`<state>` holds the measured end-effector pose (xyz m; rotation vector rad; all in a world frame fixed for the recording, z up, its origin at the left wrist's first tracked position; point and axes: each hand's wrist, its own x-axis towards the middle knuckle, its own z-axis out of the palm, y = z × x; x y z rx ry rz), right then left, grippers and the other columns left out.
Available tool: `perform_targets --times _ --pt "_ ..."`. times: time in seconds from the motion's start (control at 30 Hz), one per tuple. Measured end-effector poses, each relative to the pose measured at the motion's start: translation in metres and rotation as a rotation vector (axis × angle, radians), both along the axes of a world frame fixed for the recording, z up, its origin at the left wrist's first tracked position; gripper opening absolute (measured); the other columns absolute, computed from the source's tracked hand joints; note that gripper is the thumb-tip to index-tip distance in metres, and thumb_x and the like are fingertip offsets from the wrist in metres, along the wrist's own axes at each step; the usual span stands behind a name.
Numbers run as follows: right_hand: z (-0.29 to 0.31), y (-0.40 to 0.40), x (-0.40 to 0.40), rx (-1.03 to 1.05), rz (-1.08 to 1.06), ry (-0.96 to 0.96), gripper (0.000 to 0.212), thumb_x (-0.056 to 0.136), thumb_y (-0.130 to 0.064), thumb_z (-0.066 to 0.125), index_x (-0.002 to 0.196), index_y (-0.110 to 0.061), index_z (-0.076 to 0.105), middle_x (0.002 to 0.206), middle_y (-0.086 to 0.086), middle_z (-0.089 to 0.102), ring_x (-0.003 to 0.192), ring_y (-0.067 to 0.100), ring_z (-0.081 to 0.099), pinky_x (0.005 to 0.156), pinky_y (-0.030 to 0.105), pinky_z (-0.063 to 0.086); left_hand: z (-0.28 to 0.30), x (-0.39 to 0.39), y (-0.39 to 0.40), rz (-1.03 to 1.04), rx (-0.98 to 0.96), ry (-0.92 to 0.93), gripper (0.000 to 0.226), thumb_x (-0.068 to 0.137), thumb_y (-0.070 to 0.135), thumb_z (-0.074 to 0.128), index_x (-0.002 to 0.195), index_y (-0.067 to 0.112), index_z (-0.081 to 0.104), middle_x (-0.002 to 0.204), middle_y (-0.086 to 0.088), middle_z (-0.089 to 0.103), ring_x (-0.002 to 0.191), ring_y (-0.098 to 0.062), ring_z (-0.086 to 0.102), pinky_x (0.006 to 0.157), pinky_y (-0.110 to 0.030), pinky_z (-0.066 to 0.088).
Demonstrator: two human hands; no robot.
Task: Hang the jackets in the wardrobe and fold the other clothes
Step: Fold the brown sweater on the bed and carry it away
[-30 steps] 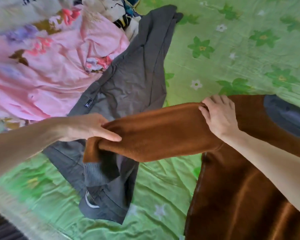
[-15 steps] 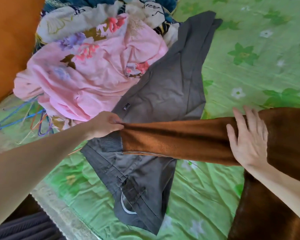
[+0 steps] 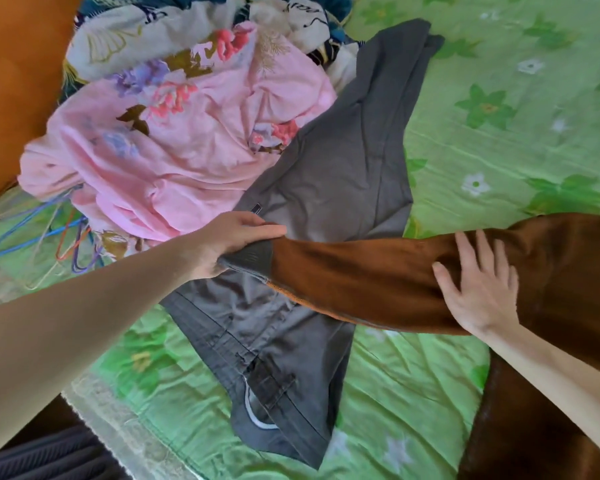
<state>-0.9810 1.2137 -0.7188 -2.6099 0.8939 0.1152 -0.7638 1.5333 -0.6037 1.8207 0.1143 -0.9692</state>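
Two hands on brown jacket (image 3: 378, 282), left hand (image 3: 236, 242) apparently gripping cuff, right hand (image 3: 478, 289) flat.

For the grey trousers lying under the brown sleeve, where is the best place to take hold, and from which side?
Take the grey trousers at the waistband, coming from the near edge of the bed. That end lies flat and uncovered, while the brown sleeve crosses the middle and the legs run off toward the pink cloth.

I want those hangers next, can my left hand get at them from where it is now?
Probably yes: the hangers lie uncovered on the green sheet, left of the left hand. But it grips the brown sleeve's cuff and must let go first.
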Motion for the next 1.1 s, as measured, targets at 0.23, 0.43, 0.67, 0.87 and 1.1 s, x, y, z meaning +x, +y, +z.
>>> perform_targets --times 0.23,0.43,0.67,0.87,1.1 --pt "0.054 0.05 -0.008 0.479 0.371 -0.36 0.085 0.089 -0.019 0.077 0.161 -0.02 0.029 0.16 -0.006 0.039 0.148 0.005 0.035 0.123 0.035 0.03 0.0 -0.041 -0.097 -0.129 -0.194 0.0 0.02 0.095 0.018 0.076 0.083 0.018 0.06 0.076 -0.005 0.066 0.063 -0.016 0.063 0.06 -0.029 0.047" --pt "0.079 0.06 -0.032 0.928 -0.01 -0.612 0.087 0.087 -0.011 0.083 0.157 -0.025 0.033 0.137 -0.014 0.063 0.13 0.011 0.06 0.11 0.043 0.049 0.008 -0.1 -0.186 -0.264 -0.261 -0.129 0.011 0.096 0.017 0.075 0.093 0.018 0.064 0.088 -0.003 0.074 0.081 -0.015 0.069 0.075 -0.029 0.053" --pt "0.096 -0.027 -0.08 0.781 -0.229 -0.921 0.054 0.092 0.021 0.051 0.138 -0.007 0.053 0.122 -0.005 0.068 0.117 0.009 0.064 0.1 0.028 0.051 0.017 -0.15 -0.272 -0.349 -0.32 -0.335 0.019 0.103 0.026 0.064 0.095 0.014 0.076 0.086 0.003 0.074 0.078 -0.005 0.067 0.072 -0.022 0.052" --pt "0.116 -0.115 -0.146 0.788 -0.579 -1.043 0.039 0.1 -0.005 0.048 0.113 -0.031 0.073 0.117 0.008 0.074 0.116 0.027 0.069 0.099 0.049 0.056 -0.026 -0.157 -0.316 -0.605 -0.041 -0.81 0.041 0.112 0.042 0.035 0.092 0.019 0.063 0.09 0.002 0.059 0.091 -0.027 0.06 0.081 -0.036 0.042" --pt "0.096 -0.199 -0.243 0.685 -1.218 -1.042 0.011 0.097 -0.035 0.072 0.091 -0.026 0.068 0.093 -0.009 0.069 0.111 0.016 0.067 0.087 0.044 0.054 -0.068 -0.146 -0.341 -1.101 0.467 -1.081 0.055 0.108 0.053 0.026 0.115 0.017 0.067 0.106 -0.006 0.069 0.099 -0.032 0.064 0.092 -0.046 0.049"
